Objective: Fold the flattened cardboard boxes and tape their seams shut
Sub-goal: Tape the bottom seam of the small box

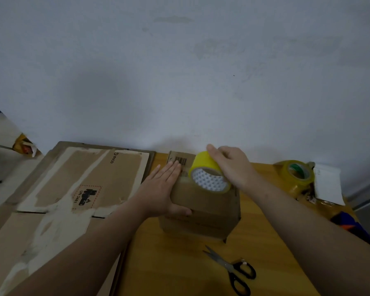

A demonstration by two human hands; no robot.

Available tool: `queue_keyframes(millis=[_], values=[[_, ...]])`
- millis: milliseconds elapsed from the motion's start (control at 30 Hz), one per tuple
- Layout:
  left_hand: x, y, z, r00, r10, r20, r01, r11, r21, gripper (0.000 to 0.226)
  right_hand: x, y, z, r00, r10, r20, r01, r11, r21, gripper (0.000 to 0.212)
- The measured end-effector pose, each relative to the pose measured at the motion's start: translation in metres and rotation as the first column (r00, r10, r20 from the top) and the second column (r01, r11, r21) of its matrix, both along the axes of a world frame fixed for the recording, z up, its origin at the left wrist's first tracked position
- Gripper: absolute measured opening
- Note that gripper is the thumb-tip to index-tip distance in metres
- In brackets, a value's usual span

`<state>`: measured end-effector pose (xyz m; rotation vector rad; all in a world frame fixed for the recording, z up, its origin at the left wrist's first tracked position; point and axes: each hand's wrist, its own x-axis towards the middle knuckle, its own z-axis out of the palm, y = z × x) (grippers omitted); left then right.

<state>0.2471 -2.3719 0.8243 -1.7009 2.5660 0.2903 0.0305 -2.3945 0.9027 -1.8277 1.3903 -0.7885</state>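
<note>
A small folded cardboard box (203,208) stands on the wooden table (169,263), with a barcode on its far flap. My left hand (165,189) lies flat on the box's left top edge, fingers together, thumb against its near side. My right hand (231,165) grips a yellow tape roll (209,174) and holds it upright on the top of the box. A stack of flattened cardboard boxes (73,184) lies to the left, with torn paper patches and a black printed label.
Black-handled scissors (233,268) lie on the table in front of the box. A second tape roll (297,176) sits at the back right beside a white paper packet (327,184). A dark blue and orange object (350,225) lies at the right edge. A grey wall rises just behind.
</note>
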Motion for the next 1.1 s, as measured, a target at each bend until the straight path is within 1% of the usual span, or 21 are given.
queue_keyframes(millis=[33, 67, 100, 133, 167, 233, 300, 367, 467, 600, 667, 733, 800, 833, 900, 933, 1000, 1067, 1100], values=[[0.000, 0.000, 0.001, 1.000, 0.000, 0.023, 0.000, 1.000, -0.003, 0.140, -0.010, -0.007, 0.007, 0.988, -0.010, -0.153, -0.002, 0.997, -0.076, 0.050], [0.000, -0.001, 0.002, 0.999, -0.004, 0.047, 0.004, 1.000, -0.002, 0.140, -0.021, -0.014, 0.015, 0.940, -0.018, -0.342, -0.029, 0.991, -0.131, 0.044], [-0.002, -0.003, 0.003, 0.997, -0.015, 0.073, 0.015, 1.000, 0.000, 0.140, -0.030, -0.019, 0.021, 0.860, -0.020, -0.510, -0.059, 0.989, -0.138, 0.039], [-0.003, -0.004, 0.005, 0.995, -0.027, 0.096, 0.027, 1.000, 0.003, 0.140, -0.038, -0.022, 0.024, 0.784, -0.014, -0.621, -0.071, 0.991, -0.113, 0.035], [-0.005, -0.005, 0.006, 0.993, -0.036, 0.115, 0.036, 0.999, 0.006, 0.140, -0.043, -0.022, 0.023, 0.732, 0.000, -0.681, -0.076, 0.994, -0.082, 0.033], [-0.007, -0.007, 0.008, 0.987, -0.042, 0.154, 0.040, 0.999, 0.010, 0.140, -0.042, -0.021, 0.016, 0.695, -0.006, -0.719, -0.055, 0.997, -0.061, 0.032], [-0.011, -0.005, 0.011, 0.979, -0.031, 0.202, 0.028, 0.999, 0.019, 0.138, -0.039, -0.023, 0.011, 0.703, -0.034, -0.710, -0.034, 0.996, -0.081, 0.031], [-0.019, -0.001, 0.016, 0.970, -0.018, 0.244, 0.010, 0.999, 0.032, 0.137, -0.039, -0.027, 0.010, 0.732, -0.034, -0.680, -0.017, 0.997, -0.069, 0.031], [-0.046, 0.004, 0.018, 0.976, -0.021, 0.218, 0.011, 0.999, 0.045, 0.133, -0.035, -0.026, 0.012, 0.775, -0.044, -0.631, 0.004, 0.998, -0.065, 0.040], [-0.071, 0.007, 0.013, 0.993, -0.041, 0.110, 0.032, 0.996, 0.079, 0.130, -0.026, -0.022, 0.017, 0.902, -0.075, -0.425, 0.070, 0.997, -0.026, 0.045], [-0.066, 0.004, 0.013, 0.994, -0.058, 0.091, 0.051, 0.996, 0.077, 0.128, -0.033, -0.022, 0.019, 0.939, -0.038, -0.342, 0.043, 0.999, 0.007, 0.044], [-0.052, -0.002, 0.016, 0.993, -0.078, 0.093, 0.071, 0.995, 0.071, 0.126, -0.043, -0.018, 0.016, 0.969, -0.019, -0.245, 0.038, 0.997, 0.073, 0.043], [-0.042, -0.010, 0.018, 0.990, -0.083, 0.117, 0.075, 0.995, 0.070, 0.127, -0.053, -0.011, 0.009, 0.987, -0.050, -0.153, 0.072, 0.988, 0.138, 0.059], [-0.042, -0.012, 0.019, 0.988, -0.084, 0.128, 0.075, 0.994, 0.076, 0.128, -0.056, -0.006, 0.005, 0.993, -0.078, -0.091, 0.091, 0.984, 0.153, 0.060], [-0.055, -0.011, 0.020, 0.988, -0.093, 0.125, 0.081, 0.992, 0.096, 0.131, -0.055, -0.002, -0.003, 0.991, -0.136, 0.004, 0.134, 0.984, 0.120, 0.050], [-0.064, -0.009, 0.019, 0.989, -0.098, 0.114, 0.086, 0.991, 0.102, 0.131, -0.053, -0.002, -0.005, 0.987, -0.159, 0.016, 0.157, 0.984, 0.088, 0.050], [-0.077, -0.005, 0.016, 0.990, -0.099, 0.096, 0.090, 0.991, 0.095, 0.130, -0.051, -0.005, -0.006, 0.984, -0.178, -0.007, 0.178, 0.983, 0.030, 0.053], [-0.079, -0.008, 0.015, 0.992, -0.092, 0.081, 0.084, 0.992, 0.089, 0.129, -0.051, -0.010, 0.001, 0.985, -0.130, -0.109, 0.130, 0.991, -0.013, 0.056], [-0.077, -0.010, 0.015, 0.993, -0.088, 0.075, 0.081, 0.993, 0.091, 0.129, -0.051, -0.012, 0.007, 0.975, -0.094, -0.200, 0.089, 0.995, -0.034, 0.057]])
